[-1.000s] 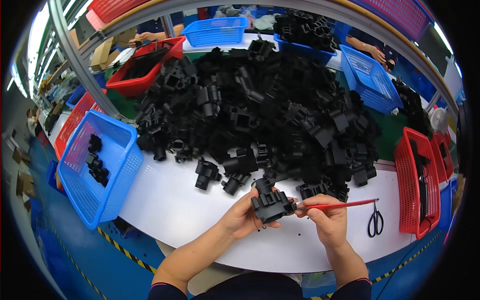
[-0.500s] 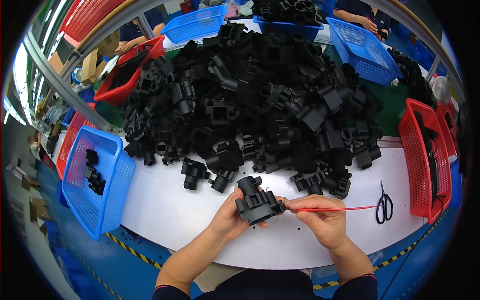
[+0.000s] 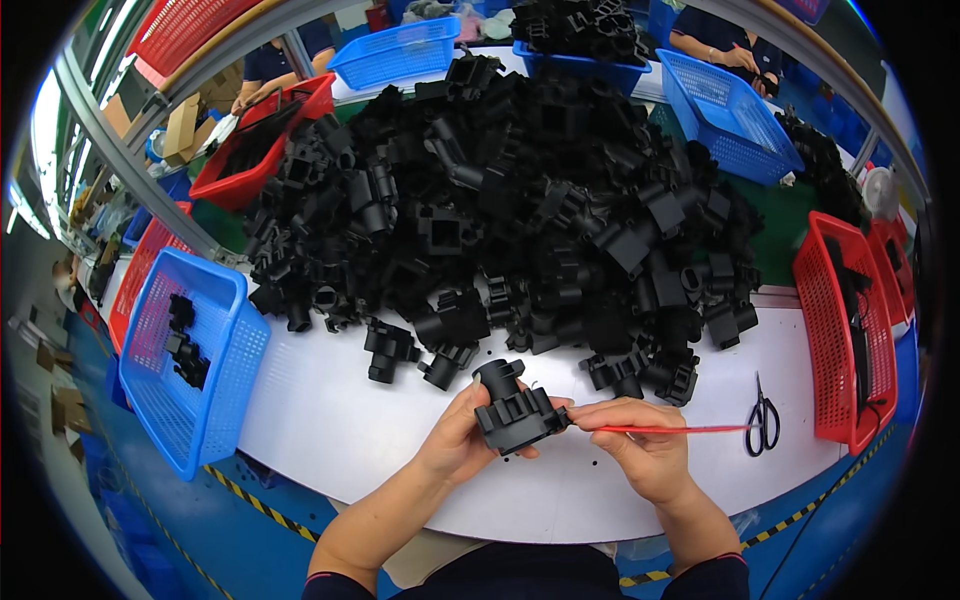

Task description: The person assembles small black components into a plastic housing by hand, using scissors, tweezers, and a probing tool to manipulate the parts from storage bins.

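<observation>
A black moulded plastic part [image 3: 520, 418] with a round tube on top is gripped by my left hand [image 3: 455, 440], fingers wrapped around its left side and underneath. My right hand [image 3: 645, 455] pinches a thin red stick-like tool [image 3: 680, 430]. The tool's tip, hidden by my fingers, is at the part's right edge. Just beyond lies a large heap of similar black parts [image 3: 440, 230]. Two loose ones [image 3: 390, 350] sit on the white table [image 3: 330, 430] in front of the heap.
Black-handled scissors [image 3: 763, 425] lie at the right. A blue basket [image 3: 225, 390] with a few black parts stands left; a red basket [image 3: 825, 330] holding black items stands right. Further blue baskets [image 3: 395, 55] stand behind the heap. Another person's hands [image 3: 735, 60] work at the far right.
My hands and the part keep nearly the same pose. The red tool's free end has dipped slightly, and the whole view has shifted a little.
</observation>
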A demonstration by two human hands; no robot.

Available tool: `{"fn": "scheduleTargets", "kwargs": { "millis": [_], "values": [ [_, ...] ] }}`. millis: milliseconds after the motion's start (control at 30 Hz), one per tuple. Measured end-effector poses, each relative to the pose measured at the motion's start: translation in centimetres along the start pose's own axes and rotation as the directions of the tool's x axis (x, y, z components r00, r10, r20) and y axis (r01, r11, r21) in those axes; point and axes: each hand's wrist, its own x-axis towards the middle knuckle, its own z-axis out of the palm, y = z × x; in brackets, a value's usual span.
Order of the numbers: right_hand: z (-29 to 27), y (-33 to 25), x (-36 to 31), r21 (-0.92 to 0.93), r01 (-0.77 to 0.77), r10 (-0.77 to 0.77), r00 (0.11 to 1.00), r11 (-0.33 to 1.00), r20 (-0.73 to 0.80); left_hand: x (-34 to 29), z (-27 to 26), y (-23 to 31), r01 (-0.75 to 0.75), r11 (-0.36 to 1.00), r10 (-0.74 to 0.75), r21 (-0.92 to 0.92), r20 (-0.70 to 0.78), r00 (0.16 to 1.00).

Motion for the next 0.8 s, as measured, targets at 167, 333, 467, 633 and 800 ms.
{"fn": "scheduleTargets", "kwargs": {
  "millis": [167, 333, 467, 633, 800],
  "values": [
    [0.6, 0.4, 0.4, -0.452, 0.355, -0.368, 0.928, 0.818, 0.064, -0.1, 0.8, 0.2, 0.027, 0.999, -0.03, -0.034, -0.074, 0.997],
    [0.8, 1.5, 0.3, -0.562, 0.396, -0.473, 0.881, 0.726, 0.008, 0.0, 1.9, 0.6, 0.048, 0.997, -0.044, 0.057, -0.063, 0.997],
    [0.3, 1.9, 0.9, 0.346, -0.031, 0.181, 0.893, 0.938, -0.412, -0.3, 2.2, 0.5, 0.177, 0.981, -0.174, 0.076, -0.043, 0.984],
    [0.5, 1.7, -0.1, 0.234, -0.028, 0.085, 0.968, 0.972, -0.235, 0.1, 1.4, 0.7, 0.081, 0.992, -0.07, 0.099, -0.108, 0.992],
    [0.5, 0.7, 0.0, 0.122, -0.013, 0.021, 0.998, 0.992, -0.059, -0.3, 1.4, 0.1, 0.117, 0.986, -0.116, 0.117, -0.016, 0.993]
  ]
}}
